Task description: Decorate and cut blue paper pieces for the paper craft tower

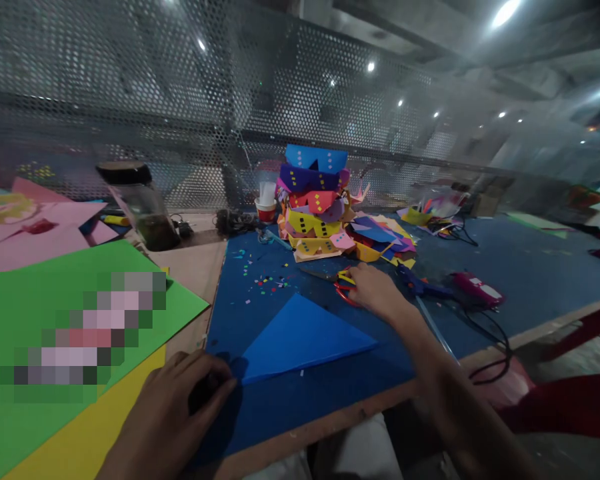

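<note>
A blue paper triangle (pixel 300 337) lies flat on the blue mat (pixel 525 273) in front of me. My left hand (pixel 175 407) rests at its left corner, fingers curled and pinching the tip of the paper. My right hand (pixel 375 290) reaches forward over red-handled scissors (pixel 337 283), fingers closed around the handles; the blades point left on the mat.
A stack of folded coloured paper pieces (pixel 315 200) stands behind, with more loose pieces (pixel 380 237) to its right. Green (pixel 55 307), yellow and pink sheets (pixel 35 227) lie on the left. A dark jar (pixel 140 203), a red cup (pixel 266 207), a glue gun (pixel 473 290) with cable, and paper bits (pixel 265 280) are around.
</note>
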A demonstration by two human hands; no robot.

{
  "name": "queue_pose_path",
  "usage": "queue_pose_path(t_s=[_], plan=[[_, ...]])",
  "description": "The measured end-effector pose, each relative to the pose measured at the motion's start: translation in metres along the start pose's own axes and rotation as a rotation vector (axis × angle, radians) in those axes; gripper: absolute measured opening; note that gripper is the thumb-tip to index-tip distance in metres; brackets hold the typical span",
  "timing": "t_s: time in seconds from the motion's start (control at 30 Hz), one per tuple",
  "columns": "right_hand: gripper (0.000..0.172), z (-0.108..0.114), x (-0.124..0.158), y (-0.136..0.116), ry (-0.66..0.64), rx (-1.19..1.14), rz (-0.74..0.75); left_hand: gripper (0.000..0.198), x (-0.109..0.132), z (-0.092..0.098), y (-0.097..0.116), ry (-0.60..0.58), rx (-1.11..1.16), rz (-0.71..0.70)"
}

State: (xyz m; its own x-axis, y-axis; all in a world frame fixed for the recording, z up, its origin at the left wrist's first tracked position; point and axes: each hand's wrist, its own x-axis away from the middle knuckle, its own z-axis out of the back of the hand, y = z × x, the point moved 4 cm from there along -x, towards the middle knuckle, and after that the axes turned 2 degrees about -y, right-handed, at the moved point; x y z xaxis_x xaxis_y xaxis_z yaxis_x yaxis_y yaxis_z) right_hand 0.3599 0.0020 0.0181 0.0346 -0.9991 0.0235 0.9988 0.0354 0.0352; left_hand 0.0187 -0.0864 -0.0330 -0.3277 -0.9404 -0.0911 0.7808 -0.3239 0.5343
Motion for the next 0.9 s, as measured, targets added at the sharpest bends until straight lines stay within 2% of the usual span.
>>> queue_pose_path(t_s=[0.17, 0.23, 0.3, 0.37, 0.43, 0.5, 0.6, 0.67, 0.8, 0.9], plan=[[0.039, 0.007, 0.009, 0.013, 0.03, -0.097, -0.026, 0.029, 0.001, -0.002, 0.0, 0.024, 0.019, -0.017], [0.038, 0.01, 0.017, 0.019, 0.103, -0.299, -0.064, 0.029, 0.0, -0.002, 0.002, 0.001, 0.03, 0.004], [0.038, 0.014, 0.029, 0.019, 0.196, -0.642, -0.112, 0.029, -0.001, -0.001, 0.004, -0.009, 0.039, 0.03], [0.037, 0.017, 0.045, 0.005, 0.242, -1.011, -0.098, 0.027, -0.001, 0.001, 0.005, -0.015, 0.052, 0.044], [0.03, 0.02, 0.063, -0.023, 0.273, -1.331, 0.052, 0.027, -0.002, 0.001, 0.006, -0.022, 0.061, 0.049], [0.032, 0.019, 0.08, -0.057, 0.25, -1.501, 0.146, 0.029, -0.002, 0.0, 0.006, -0.02, 0.058, 0.039], [0.039, 0.006, 0.096, -0.106, 0.042, -1.509, 0.21, 0.029, -0.001, -0.002, 0.006, -0.011, 0.032, 0.018], [0.04, -0.005, 0.1, -0.126, -0.054, -1.55, 0.208, 0.027, -0.001, -0.002, 0.007, -0.007, 0.02, 0.009], [0.045, -0.022, 0.101, -0.143, -0.171, -1.531, 0.209, 0.024, 0.002, -0.001, 0.01, 0.007, 0.005, -0.008], [0.049, -0.03, 0.098, -0.147, -0.192, -1.483, 0.201, 0.021, 0.002, -0.002, 0.011, 0.007, -0.024, -0.014]])
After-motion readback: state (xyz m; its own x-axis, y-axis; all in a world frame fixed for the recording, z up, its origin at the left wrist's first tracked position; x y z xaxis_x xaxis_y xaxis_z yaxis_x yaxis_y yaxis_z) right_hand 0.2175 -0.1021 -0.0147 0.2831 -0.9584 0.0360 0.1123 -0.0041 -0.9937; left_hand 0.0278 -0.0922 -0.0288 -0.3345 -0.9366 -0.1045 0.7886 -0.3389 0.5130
